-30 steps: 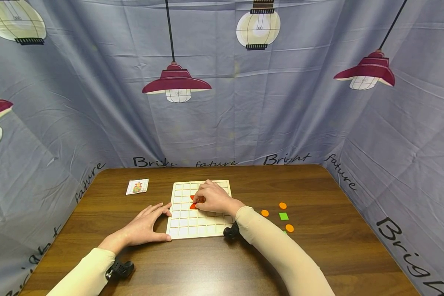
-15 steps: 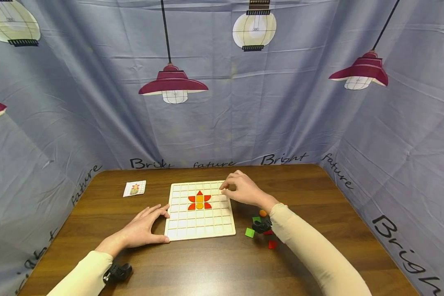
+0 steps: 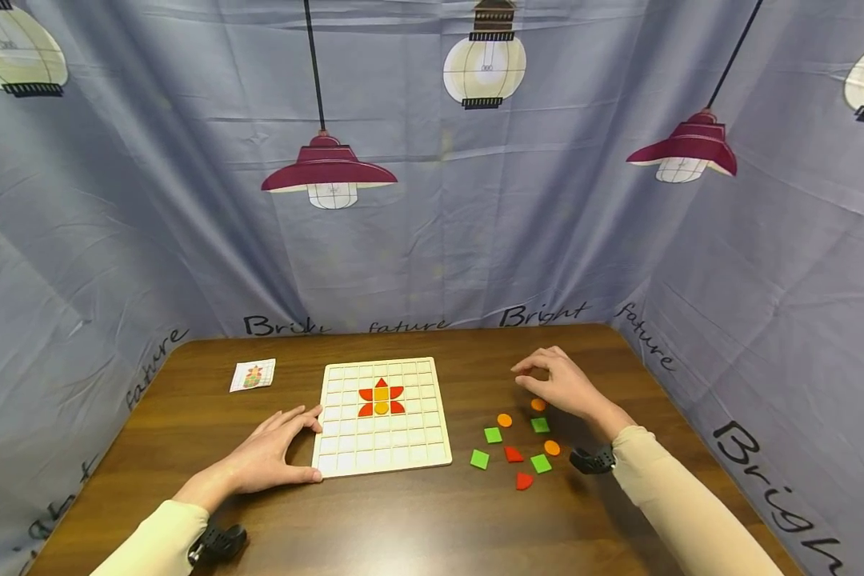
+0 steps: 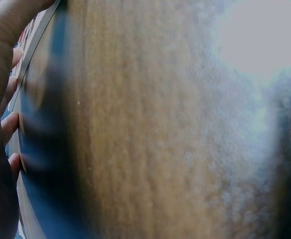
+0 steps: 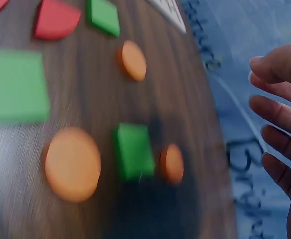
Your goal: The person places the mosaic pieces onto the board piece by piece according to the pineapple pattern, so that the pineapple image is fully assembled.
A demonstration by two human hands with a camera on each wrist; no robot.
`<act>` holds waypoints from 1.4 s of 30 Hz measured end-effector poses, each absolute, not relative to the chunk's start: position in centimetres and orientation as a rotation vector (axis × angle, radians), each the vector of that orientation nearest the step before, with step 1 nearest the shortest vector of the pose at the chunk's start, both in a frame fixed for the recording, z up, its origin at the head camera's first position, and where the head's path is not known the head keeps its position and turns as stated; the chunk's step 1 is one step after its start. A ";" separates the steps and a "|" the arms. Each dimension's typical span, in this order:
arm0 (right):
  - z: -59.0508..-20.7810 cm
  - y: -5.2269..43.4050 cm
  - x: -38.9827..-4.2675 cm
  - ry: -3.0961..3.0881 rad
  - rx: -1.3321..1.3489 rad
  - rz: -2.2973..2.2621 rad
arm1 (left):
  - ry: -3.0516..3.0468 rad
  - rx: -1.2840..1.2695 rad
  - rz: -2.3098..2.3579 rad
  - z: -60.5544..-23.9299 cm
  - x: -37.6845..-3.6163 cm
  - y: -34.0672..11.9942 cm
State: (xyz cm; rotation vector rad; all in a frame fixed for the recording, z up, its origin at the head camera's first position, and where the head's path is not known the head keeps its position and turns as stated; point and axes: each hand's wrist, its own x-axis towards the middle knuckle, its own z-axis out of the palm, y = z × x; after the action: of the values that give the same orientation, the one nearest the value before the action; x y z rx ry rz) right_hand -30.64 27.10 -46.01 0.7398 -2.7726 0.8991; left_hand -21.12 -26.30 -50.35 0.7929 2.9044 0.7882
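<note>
A pale gridded board (image 3: 418, 448) lies on the table. Near its middle, a red triangle (image 3: 382, 383), a yellow-orange square (image 3: 381, 394), a yellow-orange disc (image 3: 381, 408) and several red rounded pieces (image 3: 396, 392) form a small figure. My left hand (image 3: 262, 458) rests at the board's left edge, thumb by the near corner and fingers further up, spread apart. Over the loose pieces on the right hovers my right hand (image 3: 563, 386), fingers loosely bent. In the right wrist view, nothing shows between that hand's thumb and fingers (image 5: 279, 107).
Right of the board lie loose pieces: several green squares (image 3: 479, 459), three orange discs (image 3: 504, 420) and two red rounded pieces (image 3: 514, 454). A printed card (image 3: 241, 376) with a coloured figure lies at the back left. Patterned curtains (image 3: 403, 264) stand behind the wooden table (image 3: 374, 528).
My right hand has let go of a red piece on the board and moved right, over the loose pieces. The figure is now uncovered. My left hand keeps its place at the board's edge.
</note>
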 end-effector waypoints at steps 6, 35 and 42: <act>-48.1 29.5 -29.4 -2.813 0.655 0.898 | 2.900 0.771 0.807 -50.6 -20.2 -26.6; -51.4 32.8 -27.3 -2.899 0.703 0.946 | 2.921 0.787 0.792 -50.6 -21.1 -26.2; -51.4 32.7 -27.2 -2.881 0.724 0.929 | 2.915 0.788 0.791 -50.6 -21.2 -26.2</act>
State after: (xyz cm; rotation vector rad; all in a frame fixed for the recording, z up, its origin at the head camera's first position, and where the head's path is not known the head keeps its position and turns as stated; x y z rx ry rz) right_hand -27.24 32.74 -51.41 0.7241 -2.8808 0.9291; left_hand -21.20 -26.22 -50.57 0.7883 2.9149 0.7907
